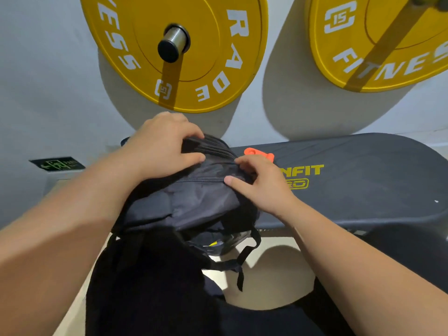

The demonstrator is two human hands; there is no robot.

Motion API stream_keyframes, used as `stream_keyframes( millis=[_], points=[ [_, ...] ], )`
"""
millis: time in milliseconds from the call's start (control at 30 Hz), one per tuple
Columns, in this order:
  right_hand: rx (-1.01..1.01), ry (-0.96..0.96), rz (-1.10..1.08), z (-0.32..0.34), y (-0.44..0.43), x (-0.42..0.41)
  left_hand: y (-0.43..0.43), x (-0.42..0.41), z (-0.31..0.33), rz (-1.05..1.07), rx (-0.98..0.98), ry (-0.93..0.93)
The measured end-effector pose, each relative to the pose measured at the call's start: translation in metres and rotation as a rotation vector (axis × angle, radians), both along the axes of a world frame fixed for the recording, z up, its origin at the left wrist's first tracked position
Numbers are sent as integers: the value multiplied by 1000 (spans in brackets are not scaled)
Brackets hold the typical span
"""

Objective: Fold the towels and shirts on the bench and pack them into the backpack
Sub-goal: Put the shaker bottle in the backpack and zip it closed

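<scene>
bare left hand [160, 146], right hand [259, 185] (forearms [60, 238] too)

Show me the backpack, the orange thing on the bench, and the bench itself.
backpack [194, 202]: head view, grey front panel below the zipper.
orange thing [259, 153]: head view, its middle, atop the bench.
bench [363, 170]: head view, bare dark padding right of the yellow lettering.

**Cloth, padding, metal**

The backpack [194, 202] I hold is thin woven cloth, dark, faintly shiny and creased. Beside it the bench [363, 190] pad looks smooth and matt. Above the backpack, a yellow plate [194, 69] looks matt, its peg [175, 38] brushed metal.
</scene>
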State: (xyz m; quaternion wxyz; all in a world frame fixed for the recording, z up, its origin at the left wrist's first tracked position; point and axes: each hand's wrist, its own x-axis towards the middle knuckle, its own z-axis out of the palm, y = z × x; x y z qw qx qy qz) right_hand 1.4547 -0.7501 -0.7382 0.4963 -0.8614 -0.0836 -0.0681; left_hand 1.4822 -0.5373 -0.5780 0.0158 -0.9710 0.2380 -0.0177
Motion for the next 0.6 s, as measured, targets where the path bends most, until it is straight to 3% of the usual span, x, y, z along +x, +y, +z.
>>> stream_keyframes(
  millis=[67,133,300,433,500,600],
  points=[
    [-39,-17,224,4,5,7,30,5,4,91,25,26],
    [-131,-91,308,6,12,16,53,7,1,172,51,87],
    [-291,-257,248,5,29,31,66,11,-19,195,-30,61],
    [-103,-224,135,16,29,35,58,22,-20,218,-268,-10],
    [115,-57,57,28,25,40,51,29,-19,222,-392,-31],
    [335,144,126,39,19,56,39,42,-17,192,-500,-70]
  ],
)
